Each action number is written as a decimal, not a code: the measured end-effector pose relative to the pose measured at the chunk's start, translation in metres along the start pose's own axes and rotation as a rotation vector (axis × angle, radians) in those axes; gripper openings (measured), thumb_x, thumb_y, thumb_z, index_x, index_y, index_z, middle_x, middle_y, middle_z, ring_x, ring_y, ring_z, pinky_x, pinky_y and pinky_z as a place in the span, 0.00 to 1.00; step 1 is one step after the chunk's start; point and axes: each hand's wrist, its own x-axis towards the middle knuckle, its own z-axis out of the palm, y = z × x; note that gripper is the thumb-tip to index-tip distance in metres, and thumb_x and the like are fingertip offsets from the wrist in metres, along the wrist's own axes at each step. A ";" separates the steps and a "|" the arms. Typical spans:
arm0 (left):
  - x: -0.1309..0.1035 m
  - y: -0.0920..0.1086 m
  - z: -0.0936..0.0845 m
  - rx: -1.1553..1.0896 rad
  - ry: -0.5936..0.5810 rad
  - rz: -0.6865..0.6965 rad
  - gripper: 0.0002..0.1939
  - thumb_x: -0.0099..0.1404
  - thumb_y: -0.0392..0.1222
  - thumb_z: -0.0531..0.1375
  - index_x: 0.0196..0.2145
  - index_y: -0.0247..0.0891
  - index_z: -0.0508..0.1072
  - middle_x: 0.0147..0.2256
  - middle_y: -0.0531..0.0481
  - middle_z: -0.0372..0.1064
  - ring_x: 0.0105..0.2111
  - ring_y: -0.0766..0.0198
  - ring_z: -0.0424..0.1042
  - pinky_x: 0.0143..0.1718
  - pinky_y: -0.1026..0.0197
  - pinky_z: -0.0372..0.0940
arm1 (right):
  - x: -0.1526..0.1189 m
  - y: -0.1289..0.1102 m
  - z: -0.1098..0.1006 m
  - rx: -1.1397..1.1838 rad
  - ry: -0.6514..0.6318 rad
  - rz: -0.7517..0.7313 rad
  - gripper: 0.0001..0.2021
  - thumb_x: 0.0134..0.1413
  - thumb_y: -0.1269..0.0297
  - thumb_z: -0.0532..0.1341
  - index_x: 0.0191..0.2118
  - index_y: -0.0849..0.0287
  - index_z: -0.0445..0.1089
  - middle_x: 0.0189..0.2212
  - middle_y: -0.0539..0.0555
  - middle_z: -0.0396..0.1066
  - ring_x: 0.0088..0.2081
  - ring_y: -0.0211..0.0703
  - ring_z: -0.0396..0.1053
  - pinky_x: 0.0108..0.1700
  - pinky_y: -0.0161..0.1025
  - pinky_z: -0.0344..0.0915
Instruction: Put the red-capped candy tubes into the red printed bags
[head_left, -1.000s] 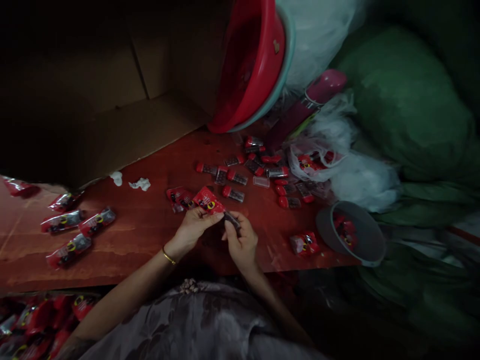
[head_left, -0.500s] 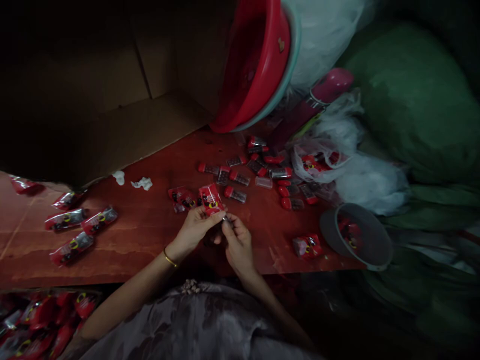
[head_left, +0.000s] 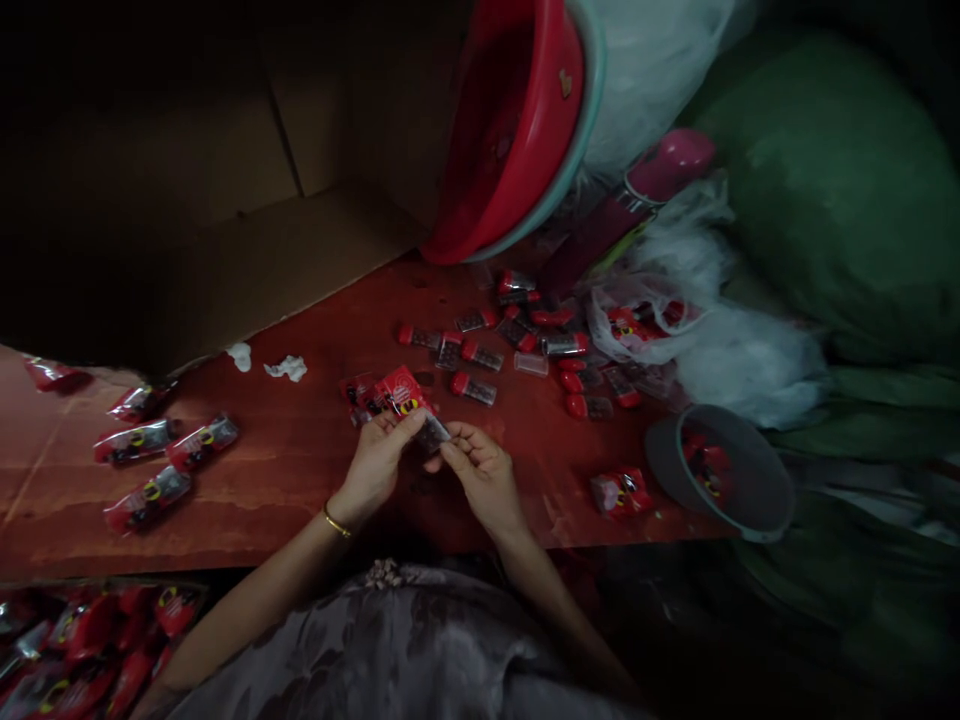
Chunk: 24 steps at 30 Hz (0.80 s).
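Note:
Near the front of the red-brown table, my left hand pinches a red printed packet. A small clear container with dark contents shows at the packet's lower end, between my hands. My right hand has its thumb and fingertips closed on that container's right end. Whether it sits inside the packet I cannot tell. Another red packet lies just behind my left hand. Beyond my hands are several small clear containers with red caps, lying on their sides.
Filled red packets lie at left, with more in a box below. A large cardboard box stands behind. Red and teal basins, a pink flask, plastic bags and a grey tub are at right.
The packet has tilted and shifted left and down. The clear container between my hands now shows more fully, and my right hand has turned a little with its fingers more spread.

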 end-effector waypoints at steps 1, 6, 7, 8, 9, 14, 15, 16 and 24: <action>0.000 -0.001 -0.001 -0.004 -0.023 -0.024 0.16 0.48 0.49 0.69 0.26 0.32 0.73 0.23 0.51 0.70 0.23 0.70 0.66 0.26 0.68 0.61 | 0.000 0.001 -0.001 -0.007 0.019 -0.002 0.09 0.51 0.60 0.62 0.37 0.58 0.67 0.21 0.46 0.71 0.23 0.34 0.71 0.30 0.31 0.67; -0.005 -0.009 -0.006 0.015 -0.104 -0.117 0.16 0.52 0.50 0.66 0.25 0.33 0.71 0.17 0.55 0.64 0.16 0.73 0.60 0.19 0.69 0.56 | 0.005 0.009 0.008 -0.041 0.076 0.013 0.09 0.49 0.59 0.62 0.33 0.58 0.65 0.20 0.44 0.68 0.20 0.33 0.69 0.25 0.30 0.66; -0.007 -0.009 -0.008 0.012 -0.087 -0.115 0.17 0.50 0.50 0.67 0.25 0.33 0.71 0.18 0.55 0.65 0.17 0.73 0.61 0.20 0.69 0.57 | 0.006 0.011 0.011 -0.055 0.070 0.021 0.09 0.49 0.58 0.62 0.32 0.58 0.64 0.19 0.44 0.68 0.19 0.34 0.68 0.24 0.30 0.65; -0.008 -0.009 -0.011 0.000 -0.062 -0.116 0.17 0.49 0.50 0.68 0.25 0.32 0.71 0.19 0.54 0.66 0.18 0.73 0.63 0.21 0.69 0.59 | 0.008 0.012 0.015 -0.079 0.067 0.023 0.10 0.49 0.57 0.62 0.31 0.58 0.64 0.19 0.45 0.68 0.18 0.34 0.67 0.23 0.31 0.65; -0.009 -0.008 -0.014 -0.020 -0.033 -0.120 0.17 0.47 0.49 0.69 0.25 0.32 0.71 0.20 0.53 0.68 0.20 0.72 0.65 0.23 0.68 0.61 | 0.010 0.014 0.017 -0.120 0.069 0.010 0.11 0.49 0.56 0.62 0.30 0.58 0.64 0.19 0.45 0.68 0.19 0.34 0.67 0.22 0.31 0.64; -0.020 0.021 -0.048 -0.173 0.192 -0.178 0.14 0.51 0.45 0.68 0.31 0.33 0.73 0.32 0.45 0.75 0.34 0.61 0.75 0.39 0.60 0.69 | 0.031 0.012 0.003 -0.742 0.190 -0.273 0.16 0.53 0.51 0.59 0.38 0.59 0.70 0.31 0.56 0.73 0.34 0.44 0.71 0.38 0.41 0.69; -0.022 0.031 -0.058 -0.225 0.299 -0.147 0.11 0.56 0.45 0.65 0.30 0.34 0.73 0.32 0.46 0.75 0.34 0.62 0.75 0.40 0.60 0.69 | 0.037 0.011 -0.006 -0.912 0.237 -0.323 0.17 0.55 0.52 0.57 0.42 0.61 0.69 0.38 0.60 0.73 0.40 0.48 0.70 0.44 0.45 0.67; -0.024 0.042 -0.068 -0.289 0.429 -0.092 0.10 0.61 0.45 0.61 0.29 0.35 0.72 0.30 0.48 0.75 0.32 0.65 0.75 0.40 0.61 0.68 | 0.042 0.012 -0.017 -1.064 0.274 -0.352 0.19 0.56 0.53 0.56 0.46 0.62 0.69 0.44 0.63 0.71 0.46 0.52 0.67 0.49 0.49 0.64; -0.035 0.061 -0.092 -0.155 0.581 0.082 0.17 0.63 0.53 0.56 0.37 0.35 0.73 0.33 0.47 0.75 0.35 0.62 0.75 0.45 0.57 0.67 | 0.036 0.035 -0.057 -1.403 0.250 -0.365 0.18 0.58 0.66 0.51 0.52 0.63 0.65 0.54 0.62 0.65 0.58 0.56 0.56 0.59 0.61 0.50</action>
